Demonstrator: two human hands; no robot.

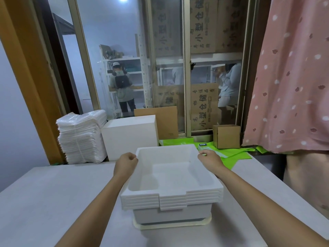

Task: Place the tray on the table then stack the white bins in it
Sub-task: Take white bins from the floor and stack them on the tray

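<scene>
A stack of several nested white bins (171, 177) stands in a shallow cream tray (172, 224) on the grey table (53, 202). Only the tray's low front rim shows under the bins. My left hand (126, 162) is closed against the left far corner of the top bin's rim. On the right far corner, my right hand (208, 155) pinches the rim. Both forearms run along the sides of the stack.
Beyond the table's far edge stand a pile of white packets (81, 138), a white box (130, 136), a flat cardboard sheet (160, 120), a small cardboard box (226, 136) and green sheets (231, 154). A pink curtain (288, 77) hangs at right. People stand behind the window.
</scene>
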